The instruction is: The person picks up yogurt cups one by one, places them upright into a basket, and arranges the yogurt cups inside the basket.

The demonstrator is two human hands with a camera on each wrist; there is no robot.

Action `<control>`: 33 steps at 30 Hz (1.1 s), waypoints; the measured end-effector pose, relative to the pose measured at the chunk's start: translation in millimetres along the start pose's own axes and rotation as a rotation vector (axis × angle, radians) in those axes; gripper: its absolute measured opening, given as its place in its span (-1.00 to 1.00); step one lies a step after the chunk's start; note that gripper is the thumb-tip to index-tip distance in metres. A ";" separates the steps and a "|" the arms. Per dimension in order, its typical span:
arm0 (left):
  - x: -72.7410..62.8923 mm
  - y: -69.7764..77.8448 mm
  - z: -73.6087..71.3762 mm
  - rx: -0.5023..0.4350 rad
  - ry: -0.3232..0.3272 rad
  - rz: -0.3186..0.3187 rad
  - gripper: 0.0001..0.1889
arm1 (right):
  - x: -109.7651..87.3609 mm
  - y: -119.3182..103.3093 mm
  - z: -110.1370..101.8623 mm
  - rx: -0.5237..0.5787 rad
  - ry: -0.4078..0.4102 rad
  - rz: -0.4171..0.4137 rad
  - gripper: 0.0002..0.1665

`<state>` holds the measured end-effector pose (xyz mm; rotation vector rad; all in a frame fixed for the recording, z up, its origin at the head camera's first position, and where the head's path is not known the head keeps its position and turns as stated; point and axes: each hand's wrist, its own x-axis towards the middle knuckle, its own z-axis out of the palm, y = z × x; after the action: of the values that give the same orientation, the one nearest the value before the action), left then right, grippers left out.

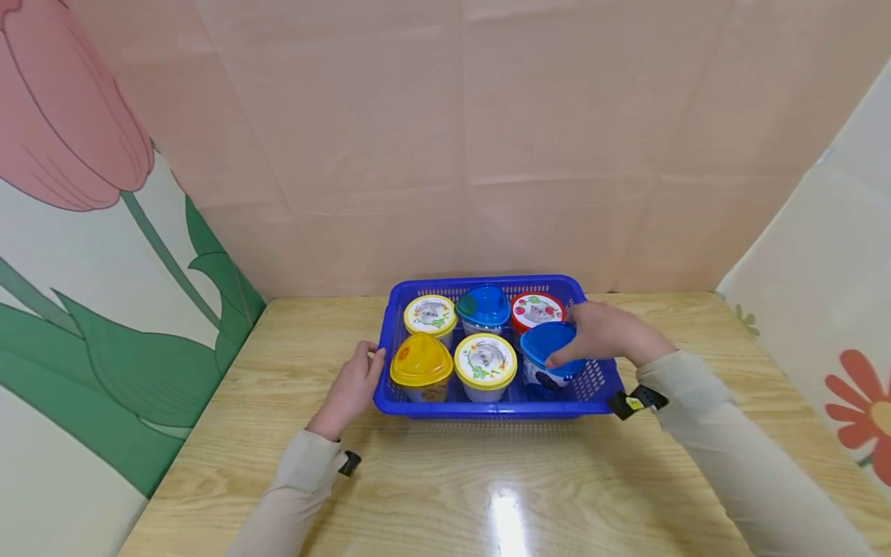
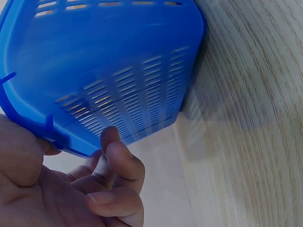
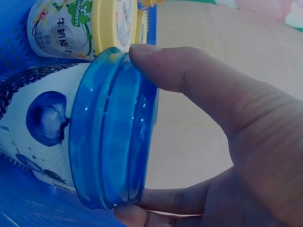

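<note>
A blue plastic basket (image 1: 445, 410) stands on the wooden table, holding two rows of lidded cups. My right hand (image 1: 612, 334) reaches over the right side and grips the blue-lidded cup (image 1: 550, 344) at the front right. In the right wrist view, thumb and fingers span its blue lid (image 3: 113, 132), above a blueberry-printed side. At the left end, my left hand (image 1: 353, 391) holds the basket's rim. The left wrist view has the thumb at the rim and the other fingers bent beneath it, beside the slotted wall (image 2: 61, 47).
Around the gripped cup are a red-rimmed cup (image 1: 537, 309), a second blue-lidded cup (image 1: 483, 305), a yellow-lidded cup (image 1: 421, 360) and two yellow-rimmed cups with printed white tops (image 1: 486, 360). A pinkish cloth wall (image 1: 459, 155) rises behind the table (image 1: 445, 495); flower-printed panels flank it.
</note>
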<state>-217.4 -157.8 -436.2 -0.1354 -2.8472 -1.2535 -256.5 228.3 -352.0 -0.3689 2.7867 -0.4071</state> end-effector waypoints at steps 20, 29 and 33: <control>0.6 -1.2 -0.5 -0.004 -0.002 0.003 -0.63 | -5.8 -5.8 4.9 -0.007 0.014 -0.016 0.26; 0.5 -2.5 0.0 0.056 0.068 0.027 -0.63 | -8.5 -5.3 6.8 0.030 0.011 0.020 0.43; -0.2 -1.9 -1.3 0.079 0.105 0.027 -0.60 | -15.5 -2.3 6.5 0.048 0.058 0.025 0.46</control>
<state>-217.4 -160.1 -436.8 -0.1031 -2.7904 -1.1060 -239.6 229.1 -353.3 -0.3154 2.8285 -0.4856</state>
